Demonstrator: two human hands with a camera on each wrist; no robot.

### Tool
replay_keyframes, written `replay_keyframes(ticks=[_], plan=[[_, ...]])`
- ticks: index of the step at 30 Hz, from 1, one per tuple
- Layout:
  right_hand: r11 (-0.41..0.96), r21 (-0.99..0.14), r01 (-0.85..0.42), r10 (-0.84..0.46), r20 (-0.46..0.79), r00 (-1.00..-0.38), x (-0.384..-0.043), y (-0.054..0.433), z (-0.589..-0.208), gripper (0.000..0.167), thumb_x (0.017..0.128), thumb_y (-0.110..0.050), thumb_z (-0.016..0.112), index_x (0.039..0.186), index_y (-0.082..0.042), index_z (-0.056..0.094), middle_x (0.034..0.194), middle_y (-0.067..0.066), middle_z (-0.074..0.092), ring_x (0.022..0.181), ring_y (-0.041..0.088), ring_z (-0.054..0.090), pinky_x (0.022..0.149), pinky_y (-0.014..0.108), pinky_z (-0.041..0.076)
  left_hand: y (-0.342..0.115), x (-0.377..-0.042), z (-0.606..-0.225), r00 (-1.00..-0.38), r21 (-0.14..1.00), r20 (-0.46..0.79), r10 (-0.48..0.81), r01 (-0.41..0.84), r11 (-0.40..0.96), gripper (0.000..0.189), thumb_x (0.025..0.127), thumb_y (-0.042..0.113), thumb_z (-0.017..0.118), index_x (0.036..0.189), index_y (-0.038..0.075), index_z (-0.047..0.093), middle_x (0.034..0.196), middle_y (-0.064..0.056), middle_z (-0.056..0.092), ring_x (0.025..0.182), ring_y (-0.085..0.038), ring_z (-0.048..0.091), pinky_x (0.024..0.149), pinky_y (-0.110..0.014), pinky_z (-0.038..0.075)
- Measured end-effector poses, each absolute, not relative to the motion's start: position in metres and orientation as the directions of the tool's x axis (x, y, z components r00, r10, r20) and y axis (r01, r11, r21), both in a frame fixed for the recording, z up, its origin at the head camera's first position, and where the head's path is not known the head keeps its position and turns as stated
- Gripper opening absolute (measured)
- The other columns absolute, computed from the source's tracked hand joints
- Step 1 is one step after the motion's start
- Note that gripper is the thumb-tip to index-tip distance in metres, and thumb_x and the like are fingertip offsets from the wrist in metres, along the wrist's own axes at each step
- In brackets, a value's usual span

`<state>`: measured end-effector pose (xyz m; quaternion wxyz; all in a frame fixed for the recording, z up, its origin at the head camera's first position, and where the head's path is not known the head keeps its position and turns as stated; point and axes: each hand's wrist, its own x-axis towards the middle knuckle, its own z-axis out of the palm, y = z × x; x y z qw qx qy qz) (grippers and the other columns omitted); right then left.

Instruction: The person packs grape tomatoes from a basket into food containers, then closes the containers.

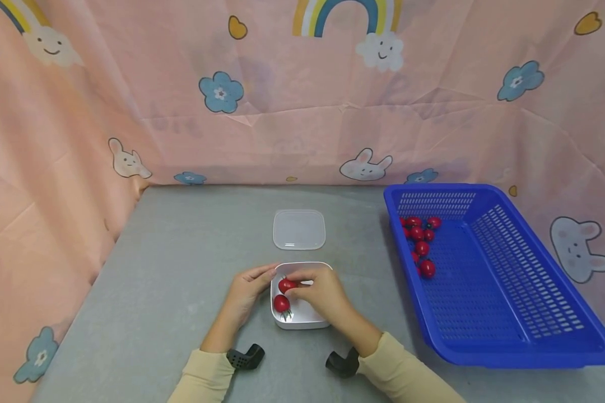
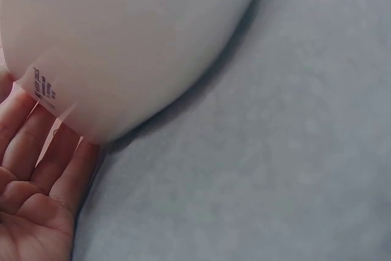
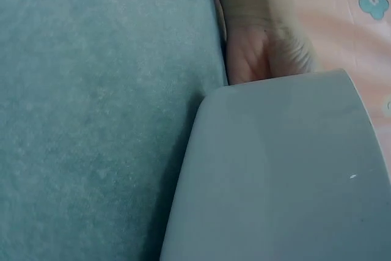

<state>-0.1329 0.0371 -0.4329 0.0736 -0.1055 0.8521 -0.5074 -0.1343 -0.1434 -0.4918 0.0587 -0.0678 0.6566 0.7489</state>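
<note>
A white square container [image 1: 302, 323] sits on the table with two cherry tomatoes along its left side. My left hand [image 1: 247, 288] holds the upper left corner, thumb at the rim. In the left wrist view its fingers [image 2: 61, 151] lie against the outer wall. My right hand [image 1: 325, 294] reaches inside and pinches the upper cherry tomato [image 1: 286, 285] between thumb and fingers. Just below it lies the other cherry tomato [image 1: 281, 304], green stem showing. The container wall [image 3: 275, 169] hides the right fingers in the right wrist view.
A clear lid [image 1: 299, 229] lies flat behind the container. At the right stands a big blue basket [image 1: 413, 313] with several cherry tomatoes [image 1: 421, 248] along its left side. A pink patterned cloth [image 1: 282, 129] hangs behind the grey table [image 1: 181, 268].
</note>
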Motion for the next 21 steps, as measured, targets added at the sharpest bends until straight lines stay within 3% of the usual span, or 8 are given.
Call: replay_keyframes(ticks=[4, 13, 21], plan=[[0.47, -0.873, -0.131, -0.267, 0.001, -0.964, -0.1321, 0.0367, -0.4333, 0.023, 0.072, 0.0, 0.084, 0.094, -0.001, 0.079, 0.096, 0.012, 0.078, 0.093, 0.022, 0.071, 0.083, 0.039, 0.06, -0.1436, -0.1342, -0.4923, -0.984, 0.976, -0.177, 0.004, -0.176, -0.126, 0.035, 0.094, 0.013, 0.067, 0.12, -0.01, 0.065, 0.116, -0.007, 0.074, 0.102, -0.001, 0.066, 0.09, -0.02, 0.053], [0.511, -0.844, -0.166, -0.29, 0.012, -0.957, -0.1307, 0.0355, -0.4364, 0.027, 0.072, -0.003, 0.086, 0.097, 0.0, 0.079, 0.098, 0.014, 0.077, 0.092, 0.022, 0.071, 0.082, 0.035, 0.06, -0.1433, -0.1344, -0.4916, -0.984, 0.974, -0.176, -0.002, -0.174, -0.142, 0.035, 0.094, 0.01, 0.066, 0.121, -0.012, 0.064, 0.113, -0.003, 0.075, 0.101, 0.0, 0.066, 0.089, -0.019, 0.053], [0.519, -0.832, -0.194, -0.302, 0.033, -0.953, -0.1292, 0.0355, -0.4366, 0.027, 0.071, -0.003, 0.086, 0.097, -0.001, 0.079, 0.098, 0.013, 0.077, 0.089, 0.021, 0.071, 0.081, 0.036, 0.06, -0.1431, -0.1342, -0.4919, -0.986, 0.977, -0.169, 0.007, -0.169, -0.13, 0.035, 0.094, 0.011, 0.065, 0.121, -0.011, 0.064, 0.118, -0.01, 0.073, 0.102, -0.001, 0.066, 0.09, -0.02, 0.053]])
